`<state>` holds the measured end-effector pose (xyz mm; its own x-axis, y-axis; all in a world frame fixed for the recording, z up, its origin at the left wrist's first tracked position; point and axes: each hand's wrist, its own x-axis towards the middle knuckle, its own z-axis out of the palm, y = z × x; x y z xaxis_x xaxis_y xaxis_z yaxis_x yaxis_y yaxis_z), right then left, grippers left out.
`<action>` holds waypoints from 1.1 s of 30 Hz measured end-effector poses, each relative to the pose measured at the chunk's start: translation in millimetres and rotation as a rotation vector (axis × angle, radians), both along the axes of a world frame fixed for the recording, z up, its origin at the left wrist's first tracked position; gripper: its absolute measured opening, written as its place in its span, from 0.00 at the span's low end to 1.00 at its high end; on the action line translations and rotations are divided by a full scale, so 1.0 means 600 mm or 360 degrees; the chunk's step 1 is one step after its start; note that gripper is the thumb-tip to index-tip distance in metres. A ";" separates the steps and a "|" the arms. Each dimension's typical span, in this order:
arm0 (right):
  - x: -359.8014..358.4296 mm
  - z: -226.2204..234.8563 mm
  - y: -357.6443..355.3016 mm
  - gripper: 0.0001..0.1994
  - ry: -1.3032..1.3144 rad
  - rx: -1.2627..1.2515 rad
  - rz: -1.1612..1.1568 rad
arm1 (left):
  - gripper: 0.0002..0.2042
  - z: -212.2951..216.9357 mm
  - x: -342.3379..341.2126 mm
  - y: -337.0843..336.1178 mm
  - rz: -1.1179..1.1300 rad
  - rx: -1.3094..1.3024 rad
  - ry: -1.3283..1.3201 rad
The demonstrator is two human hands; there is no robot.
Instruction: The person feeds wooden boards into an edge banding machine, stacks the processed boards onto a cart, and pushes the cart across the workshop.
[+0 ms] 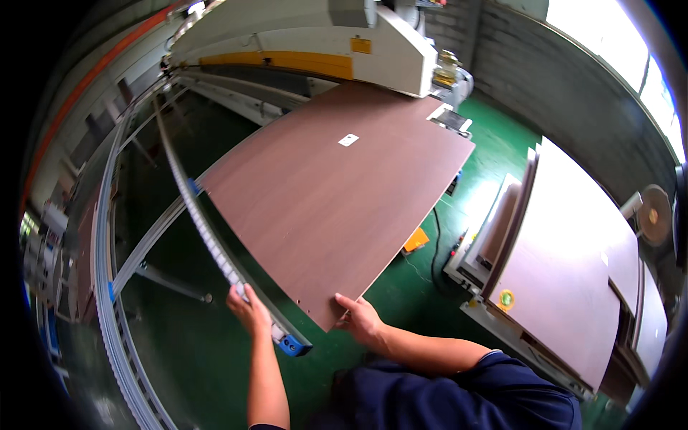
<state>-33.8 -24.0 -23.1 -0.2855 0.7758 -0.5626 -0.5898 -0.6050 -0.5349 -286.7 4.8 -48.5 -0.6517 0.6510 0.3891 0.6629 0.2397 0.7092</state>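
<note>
Overhead, brown panel [333, 208] on roller rail [208, 236], green floor [215, 358]

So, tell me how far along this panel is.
Done: the brown panel lies flat on the roller rail, its far end at the machine. In hand: right hand grips its near corner, left hand on the rail. Left: stacked panels wait alongside.

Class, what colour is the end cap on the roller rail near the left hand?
Blue end cap, head view.

I see a roller support rail [208, 236] carrying the brown panel [337, 193], its far end under the machine [308, 39]; everything stands on green floor [193, 358].
</note>
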 end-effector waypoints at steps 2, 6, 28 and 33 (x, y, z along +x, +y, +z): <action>0.029 0.007 -0.028 0.13 -0.0068 -0.0063 -0.0019 | 0.24 -0.016 -0.013 0.008 -0.0004 -0.0074 0.0114; 0.074 0.003 -0.084 0.13 -0.0147 -0.0015 -0.0006 | 0.25 0.022 -0.070 0.054 -0.0040 -0.0109 0.0431; 0.274 0.060 -0.397 0.17 -0.0257 -0.0276 -0.0601 | 0.30 0.076 -0.083 0.376 -0.0480 -0.1023 0.0577; 0.331 0.053 -0.471 0.14 -0.0361 -0.0237 -0.0766 | 0.33 0.086 -0.042 0.316 -0.0652 -0.0905 0.0710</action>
<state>165.0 -306.6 8.6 0.2231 0.6962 -0.6823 -0.6984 -0.3741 -0.6101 -311.9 194.1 2.8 -0.1828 0.9785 0.0949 0.9660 0.1608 0.2026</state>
